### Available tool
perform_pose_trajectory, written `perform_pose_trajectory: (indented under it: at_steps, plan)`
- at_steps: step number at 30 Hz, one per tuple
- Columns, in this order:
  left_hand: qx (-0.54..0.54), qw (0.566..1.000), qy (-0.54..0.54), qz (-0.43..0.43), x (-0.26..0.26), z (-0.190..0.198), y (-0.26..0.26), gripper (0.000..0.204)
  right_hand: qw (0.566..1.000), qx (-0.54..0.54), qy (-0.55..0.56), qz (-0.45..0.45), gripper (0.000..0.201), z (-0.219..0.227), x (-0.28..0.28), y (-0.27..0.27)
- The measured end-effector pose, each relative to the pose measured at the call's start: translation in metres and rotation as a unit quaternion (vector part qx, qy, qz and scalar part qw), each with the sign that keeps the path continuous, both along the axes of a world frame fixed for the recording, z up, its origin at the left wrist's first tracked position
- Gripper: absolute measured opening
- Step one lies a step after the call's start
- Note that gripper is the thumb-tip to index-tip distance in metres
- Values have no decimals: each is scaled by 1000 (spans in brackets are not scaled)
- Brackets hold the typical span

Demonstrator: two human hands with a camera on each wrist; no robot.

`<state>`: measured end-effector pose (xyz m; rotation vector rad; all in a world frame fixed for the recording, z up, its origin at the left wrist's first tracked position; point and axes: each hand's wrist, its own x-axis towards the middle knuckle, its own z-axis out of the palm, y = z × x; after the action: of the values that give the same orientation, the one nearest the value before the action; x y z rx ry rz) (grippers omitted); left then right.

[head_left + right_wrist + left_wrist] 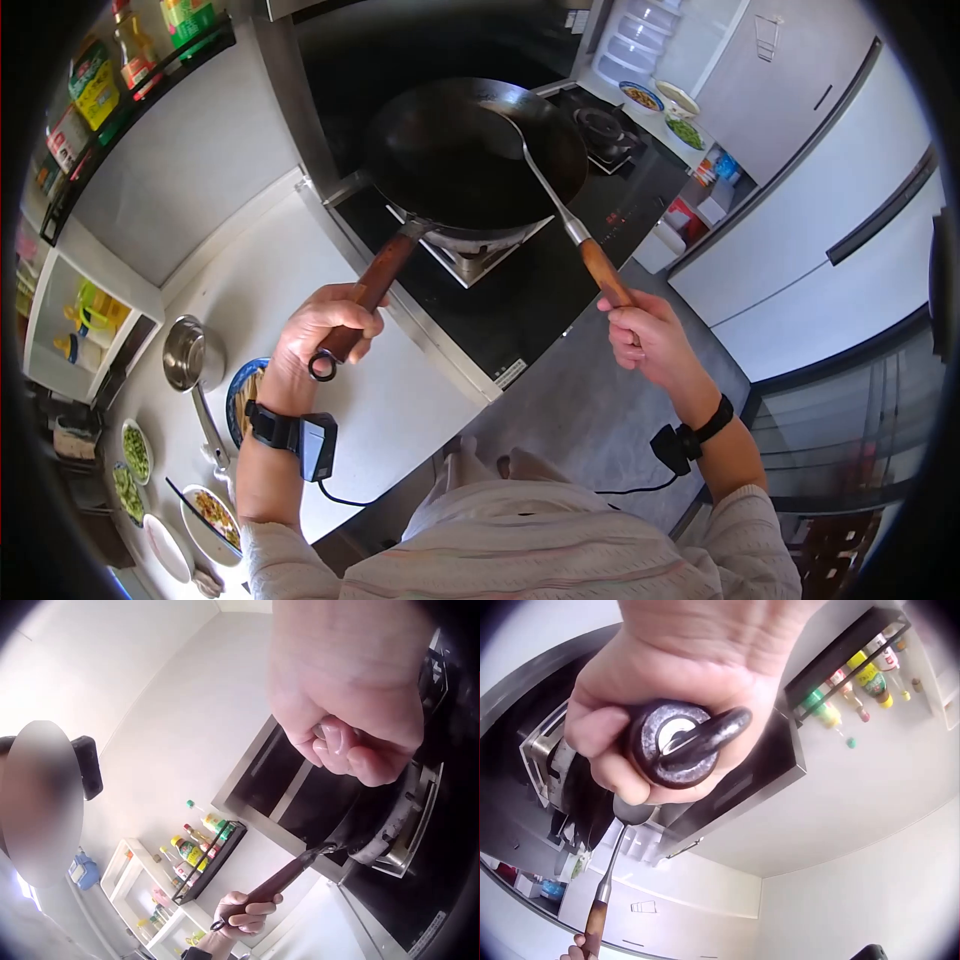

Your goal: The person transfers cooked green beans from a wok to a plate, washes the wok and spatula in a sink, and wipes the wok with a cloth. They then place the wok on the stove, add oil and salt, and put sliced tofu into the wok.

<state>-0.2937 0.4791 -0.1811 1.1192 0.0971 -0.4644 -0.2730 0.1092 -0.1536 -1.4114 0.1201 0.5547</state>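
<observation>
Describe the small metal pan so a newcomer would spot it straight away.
From the black hob, look left across the pale counter to the blue-rimmed plate. Farther left sits the pan. It's round, shiny bare metal with a long handle, unlike the dishes nearby.

Room to pass between wok handle [383, 272] and ladle handle [603, 272], above hob [500, 320] front. Wok [430, 140] blocks behind, ladle shaft [548, 187] slanting over it. Saucepan [184, 355], dishes [165, 548] crowd worktop's [390, 425] left.
</observation>
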Motion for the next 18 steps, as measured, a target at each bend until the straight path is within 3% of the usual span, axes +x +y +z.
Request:
perform_pose_trajectory:
  at_steps: [6, 8, 10, 12, 16, 18]
  plan:
    - [14, 1000, 0, -23, 7, 8, 33, 31, 999, -30, -4, -11, 15, 9, 10, 23]
    - [153, 988, -9, -14, 7, 14, 43, 33, 999, -36, -12, -16, 14, 6, 13, 30]
    - [194, 981, -3, -14, 1, 32, 46, 38, 999, -46, -14, -18, 12, 3, 18, 37]
    - [280, 958, -65, -7, -3, 36, 53, 44, 997, -68, -35, -16, 9, -3, 24, 43]
    - [326, 942, -66, 50, -10, 38, 61, 48, 994, -87, -64, -10, 9, -20, 30, 56]
    - [330, 940, -65, 58, -9, 39, 65, 47, 982, -162, -92, -21, 10, -25, 31, 62]
